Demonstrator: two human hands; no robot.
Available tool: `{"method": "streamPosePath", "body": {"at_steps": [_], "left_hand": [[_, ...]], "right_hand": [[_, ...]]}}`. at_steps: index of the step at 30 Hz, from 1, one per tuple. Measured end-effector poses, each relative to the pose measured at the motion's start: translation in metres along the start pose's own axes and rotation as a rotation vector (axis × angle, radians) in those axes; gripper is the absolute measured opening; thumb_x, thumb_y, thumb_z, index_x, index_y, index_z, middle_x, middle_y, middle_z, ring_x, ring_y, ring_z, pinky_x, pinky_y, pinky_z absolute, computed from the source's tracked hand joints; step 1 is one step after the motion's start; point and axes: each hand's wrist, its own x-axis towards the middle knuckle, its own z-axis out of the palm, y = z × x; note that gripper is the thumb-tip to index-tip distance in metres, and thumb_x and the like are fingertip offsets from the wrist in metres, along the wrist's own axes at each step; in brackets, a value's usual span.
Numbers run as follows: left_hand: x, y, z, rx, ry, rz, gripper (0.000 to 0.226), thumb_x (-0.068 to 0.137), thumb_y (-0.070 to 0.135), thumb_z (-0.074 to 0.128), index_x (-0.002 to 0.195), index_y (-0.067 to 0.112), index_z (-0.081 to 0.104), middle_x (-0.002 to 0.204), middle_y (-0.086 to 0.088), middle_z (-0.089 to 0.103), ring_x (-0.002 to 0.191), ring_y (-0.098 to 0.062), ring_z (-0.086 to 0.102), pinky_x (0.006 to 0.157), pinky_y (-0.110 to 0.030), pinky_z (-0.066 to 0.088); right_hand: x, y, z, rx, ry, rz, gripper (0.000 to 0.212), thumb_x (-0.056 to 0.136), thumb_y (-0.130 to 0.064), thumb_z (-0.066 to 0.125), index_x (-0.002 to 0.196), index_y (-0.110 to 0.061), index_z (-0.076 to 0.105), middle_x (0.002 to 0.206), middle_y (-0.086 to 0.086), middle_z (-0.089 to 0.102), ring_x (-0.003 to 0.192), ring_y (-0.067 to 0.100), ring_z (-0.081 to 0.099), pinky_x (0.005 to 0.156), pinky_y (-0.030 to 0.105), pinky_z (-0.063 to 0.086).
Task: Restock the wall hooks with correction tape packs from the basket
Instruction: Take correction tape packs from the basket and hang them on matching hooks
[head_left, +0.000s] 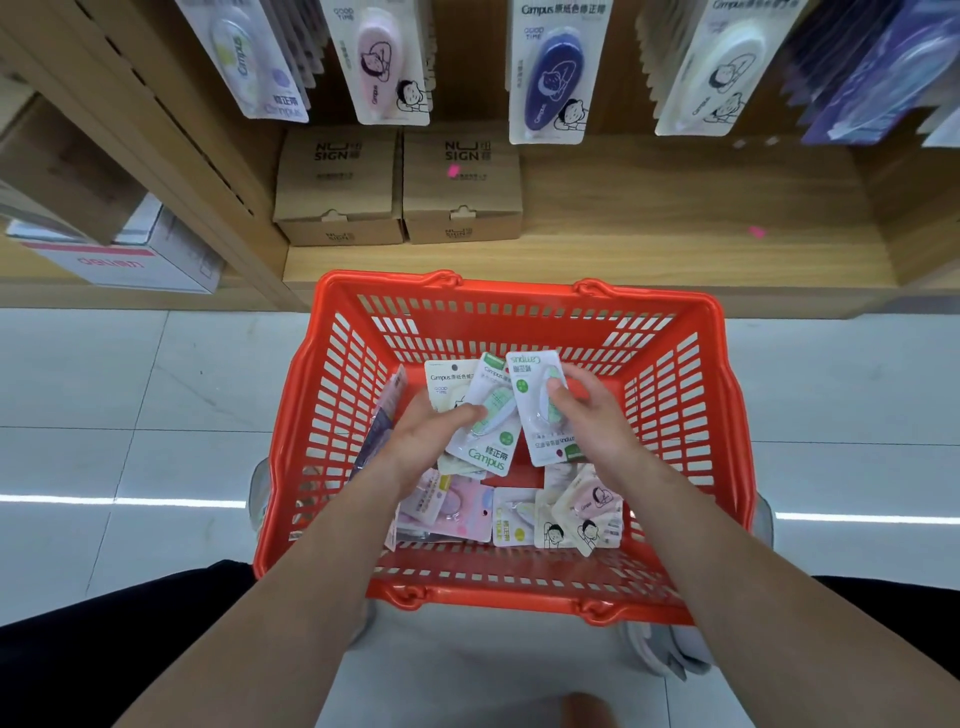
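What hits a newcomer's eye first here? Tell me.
The bright red slatted plastic basket sits dead centre, in front of the wooden shelf. Over it, the left hand grips a fan of white carded correction tape packs, and the right hand pinches one green-and-white pack.

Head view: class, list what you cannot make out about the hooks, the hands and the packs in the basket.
1. Hooks: cut off by the top edge, head view; only the hanging packs show.
2. Stack of packs in the left hand: overlapping, count unclear.
3. Green pack: right hand hides its right edge.
4. Loose packs in the basket: print too small, and they overlap.
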Motion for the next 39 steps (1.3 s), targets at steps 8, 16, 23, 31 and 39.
{"method": "streamPosePath", "body": {"at_steps": [8,16,23,31,39], "left_hand": [[-0.005,0.004,0.001,0.021,0.082,0.066,0.057,0.082,0.029,0.080,0.132,0.026,0.054,0.113,0.007,0.074,0.104,-0.015,0.073,0.096,-0.046,0.058],[-0.006,0.013,-0.016,0.040,0.133,0.129,0.046,0.085,0.025,0.081,0.126,0.026,0.061,0.111,0.004,0.077,0.102,-0.020,0.075,0.089,-0.051,0.060],[-0.022,0.039,-0.019,0.104,0.037,0.158,0.052,0.079,0.020,0.087,0.124,0.029,0.064,0.112,0.002,0.077,0.102,-0.025,0.075,0.092,-0.056,0.058],[-0.061,0.084,0.008,0.133,0.025,0.254,0.049,0.081,0.015,0.085,0.123,0.027,0.063,0.105,0.005,0.079,0.096,-0.021,0.077,0.085,-0.041,0.061],[-0.101,0.116,0.047,0.070,0.139,0.388,0.042,0.083,0.010,0.082,0.119,0.023,0.064,0.102,0.004,0.078,0.090,-0.014,0.076,0.077,-0.029,0.058]], "right_hand": [[-0.003,-0.003,-0.013,-0.023,-0.303,0.028,0.064,0.089,-0.001,0.074,0.142,-0.032,0.057,0.118,0.006,0.075,0.112,0.026,0.071,0.095,0.044,0.057],[0.005,-0.013,-0.028,0.030,-0.239,0.017,0.036,0.079,0.003,0.081,0.109,-0.016,0.075,0.111,0.010,0.076,0.099,0.028,0.074,0.085,0.038,0.059],[0.001,-0.047,-0.036,-0.141,-0.358,0.034,0.050,0.075,0.012,0.082,0.117,-0.011,0.067,0.105,0.013,0.076,0.098,0.027,0.074,0.089,0.041,0.061],[-0.036,-0.099,-0.015,0.227,0.068,-0.187,0.044,0.072,0.002,0.088,0.107,-0.006,0.063,0.093,0.007,0.076,0.076,0.015,0.075,0.067,0.031,0.059],[-0.089,-0.131,0.000,0.238,0.103,-0.311,0.034,0.095,-0.012,0.070,0.125,-0.028,0.065,0.107,-0.002,0.076,0.092,0.013,0.075,0.062,0.025,0.056]]}}
